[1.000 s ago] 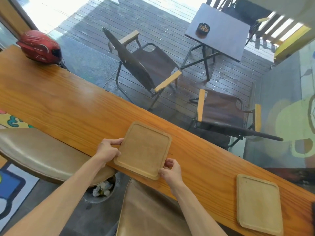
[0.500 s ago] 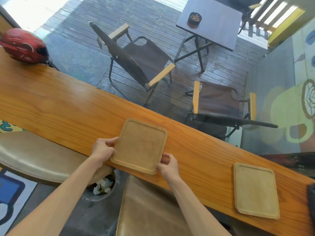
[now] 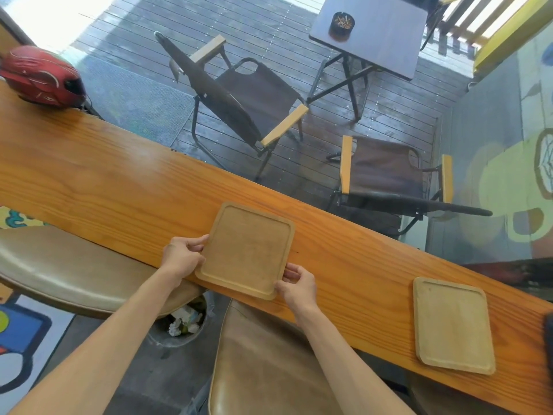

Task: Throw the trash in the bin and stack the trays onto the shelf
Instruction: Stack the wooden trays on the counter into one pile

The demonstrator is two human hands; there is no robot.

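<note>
Long glossy orange-brown wooden tabletop point(image 3: 104, 175): runs diagonally from upper left to lower right.

Square light-brown wooden tray with raised rim and rounded corners point(image 3: 247, 250): lies on the tabletop near its front edge, empty. Held at two sides.

Left hand point(image 3: 182, 257): closed on the tray's left edge, thumb on top of the rim, fingers curled beneath.

Right hand point(image 3: 299, 284): closed on the tray's near right corner, fingertips on the rim.

Second pale wooden tray of like shape point(image 3: 453, 326): flat on the tabletop well to the right of the held tray, empty, untouched.

Round grey bin point(image 3: 179, 327): on the floor below the tabletop's front edge, under the left forearm, partly hidden by the stool; holds crumpled white scraps, probably paper.

Two tan leather-covered stool seats: one at the left point(image 3: 68, 271), one at the lower centre point(image 3: 269, 363), both in front of the tabletop.

Red motorcycle helmet point(image 3: 42, 76): at the tabletop's far left end.

Beyond the tabletop, on dark decking: two dark fabric folding chairs with pale wooden armrests point(image 3: 242, 97) point(image 3: 392, 178), and a dark square folding table point(image 3: 383, 31) carrying a black round ashtray point(image 3: 343, 22).
</note>
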